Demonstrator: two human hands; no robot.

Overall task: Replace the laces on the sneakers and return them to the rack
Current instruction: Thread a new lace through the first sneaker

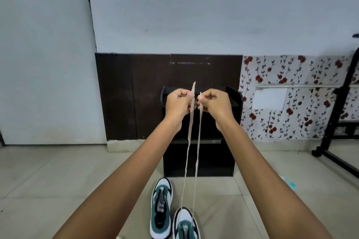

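Two white, green and black sneakers stand on the tiled floor. The left sneaker has no lace in it. The right sneaker sits at the bottom edge, and a beige lace rises from its toe end in two long strands. My left hand pinches one strand near its tip, which sticks up above my fingers. My right hand pinches the other strand at the same height. Both hands are held up in front of the dark shoe rack.
The dark rack stands against a dark brown wall panel. A floral-papered wall lies to the right, with a black wheeled metal stand at the far right. A white door is on the left. Bare floor tiles spread around the sneakers.
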